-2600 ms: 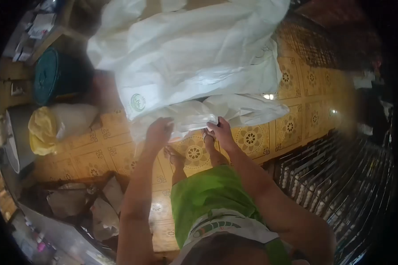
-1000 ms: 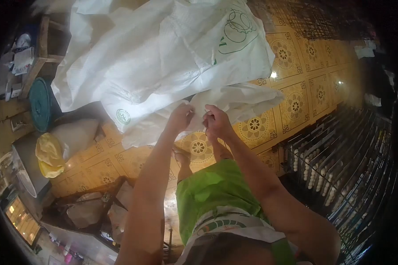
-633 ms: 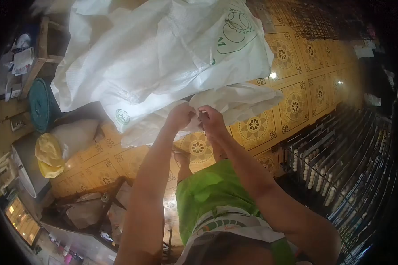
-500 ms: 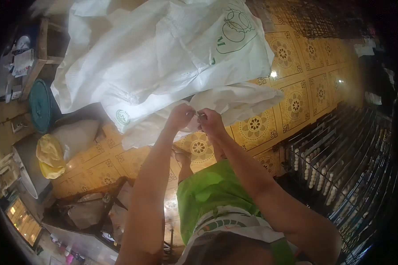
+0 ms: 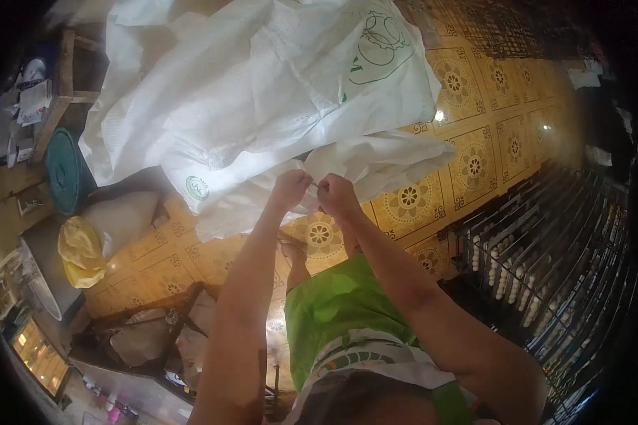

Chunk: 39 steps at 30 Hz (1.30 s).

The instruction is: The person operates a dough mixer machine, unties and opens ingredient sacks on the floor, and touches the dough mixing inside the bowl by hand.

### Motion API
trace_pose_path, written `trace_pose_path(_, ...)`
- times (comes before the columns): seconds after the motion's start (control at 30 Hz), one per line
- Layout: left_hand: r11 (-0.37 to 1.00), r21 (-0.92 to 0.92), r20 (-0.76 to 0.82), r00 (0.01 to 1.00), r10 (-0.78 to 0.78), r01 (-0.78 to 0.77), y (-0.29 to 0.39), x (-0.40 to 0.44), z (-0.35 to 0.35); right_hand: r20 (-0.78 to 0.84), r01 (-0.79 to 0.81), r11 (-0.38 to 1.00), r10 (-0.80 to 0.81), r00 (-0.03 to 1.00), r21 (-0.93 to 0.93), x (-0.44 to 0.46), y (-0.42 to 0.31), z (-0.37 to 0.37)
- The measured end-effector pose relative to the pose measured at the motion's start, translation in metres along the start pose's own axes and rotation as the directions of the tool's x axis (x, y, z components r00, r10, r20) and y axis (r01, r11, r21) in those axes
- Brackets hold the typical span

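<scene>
My left hand [image 5: 290, 188] and my right hand [image 5: 337, 195] are close together with their fingers pinched. Between them is something small and thin, too blurred to name. Just beyond both hands lies a crumpled white sack [image 5: 383, 161] on the tiled floor; whether my fingers touch it I cannot tell. Farther out, a larger white woven sack [image 5: 255, 78] with green print spreads over the upper part of the view, its near edge overlapping the crumpled one.
A rack [image 5: 546, 262] with rows of round pale pieces stands at the right. On the left are a teal round lid [image 5: 65, 170], a yellow plastic bag [image 5: 82, 251] and a wooden frame [image 5: 65, 78]. At lower left sits an open bin [image 5: 99, 354] of papers and bags.
Both hands stay in nearly the same place. The right hand's fingers have turned slightly and sit closer in a pinch. The large sack has shifted very little.
</scene>
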<state>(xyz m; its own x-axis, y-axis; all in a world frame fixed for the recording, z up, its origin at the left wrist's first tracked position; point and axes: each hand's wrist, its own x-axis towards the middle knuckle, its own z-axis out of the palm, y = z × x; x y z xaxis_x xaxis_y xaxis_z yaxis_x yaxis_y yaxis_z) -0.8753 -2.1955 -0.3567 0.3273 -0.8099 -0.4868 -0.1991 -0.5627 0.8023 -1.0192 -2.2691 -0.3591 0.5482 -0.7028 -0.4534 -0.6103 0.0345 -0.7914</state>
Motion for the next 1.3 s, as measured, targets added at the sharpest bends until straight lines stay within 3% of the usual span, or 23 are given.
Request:
trace_pose_path(0.17, 0.998, -0.056, -0.017, 0.999, -0.027, 0.026, -0.015, 0.003, 0.006, -0.007, 0.012, 0.999, -0.013, 1.0, -0.033, 0.001, -0.002, 0.0)
trace_pose_path(0.23, 0.976, 0.169, -0.002, 0.991, 0.137, -0.134, -0.021, 0.008, 0.006, -0.005, 0.026, 0.998, -0.027, 1.0, -0.059, 0.001, -0.005, -0.002)
trace_pose_path(0.27, 0.976, 0.169, -0.002, 0.991, 0.136, -0.134, -0.018, 0.005, 0.006, -0.004, 0.032, 0.997, -0.032, 0.999, -0.068, 0.001, -0.007, -0.003)
trace_pose_path(0.33, 0.997, -0.024, -0.081, 0.994, 0.068, -0.07, -0.012, -0.001, 0.005, -0.005, 0.07, 0.993, -0.071, 0.997, -0.096, 0.001, -0.01, -0.003)
trace_pose_path(0.4, 0.998, -0.01, -0.085, 0.994, 0.062, -0.063, -0.006, -0.004, 0.003, -0.006, 0.101, 0.988, -0.102, 0.995, -0.114, 0.002, -0.01, -0.003)
trace_pose_path(0.47, 0.999, 0.003, -0.088, 0.995, 0.054, -0.054, -0.005, -0.006, 0.003, -0.036, 0.242, 0.922, -0.265, 0.964, -0.301, 0.003, -0.013, -0.004)
trace_pose_path(0.57, 0.999, 0.0, -0.136, 0.99, 0.038, -0.038, -0.004, -0.009, 0.006, -0.045, 0.166, 0.954, -0.183, 0.982, -0.249, 0.002, -0.015, -0.002)
trace_pose_path(0.67, 0.994, 0.005, -0.183, 0.977, 0.11, -0.111, -0.004, -0.013, 0.008, -0.033, 0.167, 0.95, -0.182, 0.983, -0.265, 0.003, -0.015, -0.001)
trace_pose_path(0.73, 0.975, 0.114, -0.172, 0.963, 0.206, -0.188, -0.007, -0.015, 0.01, -0.055, 0.189, 0.931, -0.216, 0.975, -0.313, 0.004, -0.011, 0.004)
trace_pose_path(0.8, 0.98, 0.127, -0.212, 0.961, 0.177, -0.152, -0.017, -0.016, 0.017, -0.074, 0.213, 0.91, -0.254, 0.964, -0.356, 0.007, -0.004, 0.012)
trace_pose_path(0.87, 0.984, 0.135, -0.251, 0.956, 0.15, -0.119, -0.011, -0.021, 0.017, 0.009, -0.009, 0.993, 0.01, 1.0, -0.116, 0.008, 0.005, 0.017)
trace_pose_path(0.9, 1.0, -0.01, -0.236, 0.972, 0.006, -0.009, -0.009, -0.025, 0.018, 0.045, -0.095, 0.995, 0.097, 0.994, -0.041, 0.008, 0.01, 0.018)
trace_pose_path(0.93, 0.983, -0.153, -0.201, 0.97, -0.134, 0.104, -0.003, -0.027, 0.016, 0.115, -0.263, 0.954, 0.248, 0.962, 0.144, 0.002, -0.006, 0.011)
trace_pose_path(0.97, 0.983, -0.152, -0.201, 0.97, -0.134, 0.105, -0.002, -0.027, 0.017, 0.212, -0.425, 0.851, 0.375, 0.903, 0.309, -0.003, -0.017, 0.008)
trace_pose_path(1.1, 0.966, -0.242, -0.177, 0.974, -0.139, 0.094, -0.01, -0.025, 0.019, 0.14, -0.428, 0.854, 0.404, 0.904, 0.296, -0.012, -0.029, 0.01)
trace_pose_path(1.2, 0.963, -0.264, -0.143, 0.985, -0.097, 0.056, -0.017, -0.027, 0.016, 0.119, -0.363, 0.831, 0.346, 0.931, 0.422, -0.012, -0.031, 0.007)
trace_pose_path(1.27, 0.967, -0.254, -0.123, 0.991, -0.054, 0.021, -0.02, -0.029, 0.015, 0.408, -0.468, 0.706, 0.27, 0.872, 0.532, -0.002, -0.02, 0.001)
trace_pose_path(1.3, 0.968, -0.251, -0.133, 0.99, -0.047, 0.012, -0.022, -0.031, 0.015, 0.41, -0.467, 0.706, 0.268, 0.872, 0.532, -0.001, -0.015, 0.002)
